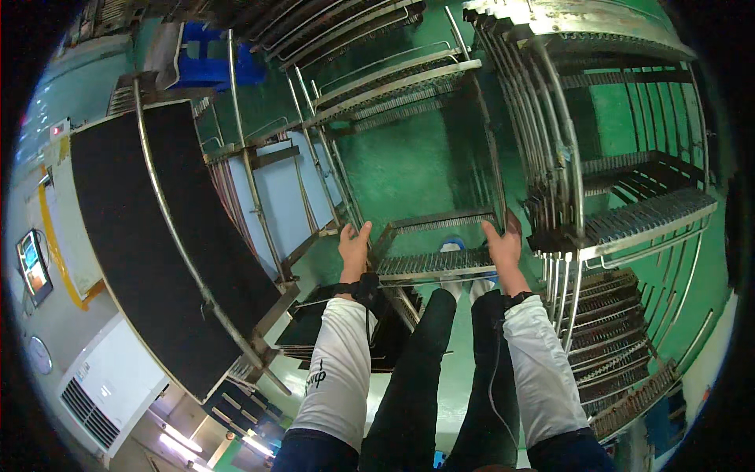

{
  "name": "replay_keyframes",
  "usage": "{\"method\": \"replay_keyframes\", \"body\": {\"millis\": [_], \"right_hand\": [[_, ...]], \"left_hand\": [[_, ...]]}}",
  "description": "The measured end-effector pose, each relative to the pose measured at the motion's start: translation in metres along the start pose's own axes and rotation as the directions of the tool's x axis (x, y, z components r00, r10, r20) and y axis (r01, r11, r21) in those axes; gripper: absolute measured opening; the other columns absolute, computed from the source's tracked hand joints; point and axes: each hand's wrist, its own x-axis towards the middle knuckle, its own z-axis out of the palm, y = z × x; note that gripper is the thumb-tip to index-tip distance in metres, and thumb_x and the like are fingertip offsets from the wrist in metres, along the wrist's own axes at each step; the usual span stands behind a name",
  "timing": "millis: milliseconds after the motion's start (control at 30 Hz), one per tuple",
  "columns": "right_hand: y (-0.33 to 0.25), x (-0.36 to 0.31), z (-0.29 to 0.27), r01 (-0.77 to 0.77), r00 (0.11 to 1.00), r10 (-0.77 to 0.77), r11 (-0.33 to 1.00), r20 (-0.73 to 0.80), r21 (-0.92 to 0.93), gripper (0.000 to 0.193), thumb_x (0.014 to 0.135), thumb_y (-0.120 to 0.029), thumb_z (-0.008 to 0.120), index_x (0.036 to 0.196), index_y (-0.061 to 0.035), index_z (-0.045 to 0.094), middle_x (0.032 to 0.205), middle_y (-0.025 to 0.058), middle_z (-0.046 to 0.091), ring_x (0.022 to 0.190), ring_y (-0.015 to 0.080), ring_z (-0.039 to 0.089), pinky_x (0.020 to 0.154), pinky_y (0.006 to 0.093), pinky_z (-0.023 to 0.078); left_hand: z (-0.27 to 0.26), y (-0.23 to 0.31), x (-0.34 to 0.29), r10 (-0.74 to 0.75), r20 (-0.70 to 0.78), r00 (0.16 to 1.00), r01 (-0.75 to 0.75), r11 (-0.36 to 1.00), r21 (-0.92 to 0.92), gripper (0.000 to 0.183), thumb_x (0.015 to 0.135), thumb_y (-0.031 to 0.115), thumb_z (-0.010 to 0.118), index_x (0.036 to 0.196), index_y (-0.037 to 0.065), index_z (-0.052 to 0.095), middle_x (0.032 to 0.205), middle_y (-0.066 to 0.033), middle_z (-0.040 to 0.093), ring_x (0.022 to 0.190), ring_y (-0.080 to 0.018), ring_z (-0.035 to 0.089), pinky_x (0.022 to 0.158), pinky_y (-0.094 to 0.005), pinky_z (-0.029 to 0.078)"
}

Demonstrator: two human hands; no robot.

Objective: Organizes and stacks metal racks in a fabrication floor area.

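In front of my legs stands a metal slotted rack (432, 265), with comb-like rows of slots along its crossbars and upright rails at its sides. My left hand (354, 250) is closed around the rack's left side, thumb and forefinger showing at the top. On the opposite side my right hand (505, 245) wraps the right rail, its thumb turned inward. Most of the other fingers are hidden behind the rails. Through the rack's frame the green floor (393, 173) shows, and the tip of a shoe (451, 245) appears just beyond the lower crossbar.
More slotted metal racks (645, 220) crowd the right side, others stand at the far end. Leftward, a large black panel (149, 236) lies behind metal poles, with a light blue board (279, 189) beside it. A blue crate (204, 63) sits far left; a white air conditioner (114, 385) is lower left.
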Motion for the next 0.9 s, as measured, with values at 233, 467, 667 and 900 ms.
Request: {"method": "replay_keyframes", "body": {"millis": [233,467,667,900], "right_hand": [[0.044,0.045,0.002,-0.119,0.974,0.110,0.992,0.197,0.038,0.084,0.083,-0.052,0.067,0.149,-0.0105,0.034,0.139,0.0201,0.052,0.127,0.0397,0.049,0.102,0.0475,0.043],[0.011,0.029,-0.010,-0.154,0.979,0.106,0.942,0.171,0.298,0.030,0.086,-0.027,0.064,0.104,-0.0018,0.060,0.097,0.0191,0.066,0.095,0.0373,0.062,0.083,0.0462,0.046],[0.020,-0.003,-0.025,0.005,0.996,-0.031,0.955,0.083,0.297,0.021,0.083,-0.010,0.064,0.101,-0.0004,0.058,0.088,0.0148,0.063,0.083,0.0295,0.062,0.076,0.0402,0.048],[0.044,-0.034,-0.026,0.022,0.999,-0.035,0.949,0.034,0.314,0.015,0.083,-0.002,0.061,0.097,0.0005,0.056,0.083,0.0157,0.062,0.077,0.0261,0.062,0.071,0.0368,0.049]], "left_hand": [[0.010,0.012,0.010,-0.002,0.118,0.993,0.002,1.000,-0.004,0.060,0.080,0.045,0.079,0.112,-0.003,0.061,0.098,-0.0052,0.063,0.091,-0.0180,0.058,0.083,-0.0347,0.046],[0.008,-0.030,0.045,-0.027,0.301,0.953,0.108,0.961,-0.255,0.039,0.094,0.037,0.066,0.103,-0.001,0.061,0.087,-0.0089,0.064,0.081,-0.0172,0.060,0.073,-0.0360,0.050],[0.000,-0.006,0.039,-0.093,0.178,0.980,0.141,0.949,-0.281,0.035,0.096,0.030,0.063,0.091,-0.004,0.062,0.077,-0.0103,0.062,0.059,-0.0172,0.058,0.054,-0.0324,0.050],[-0.016,-0.006,0.005,-0.204,0.087,0.975,0.217,0.954,-0.204,0.049,0.099,0.039,0.055,0.080,-0.004,0.063,0.065,-0.0090,0.063,0.054,-0.0160,0.060,0.051,-0.0310,0.049]]}}
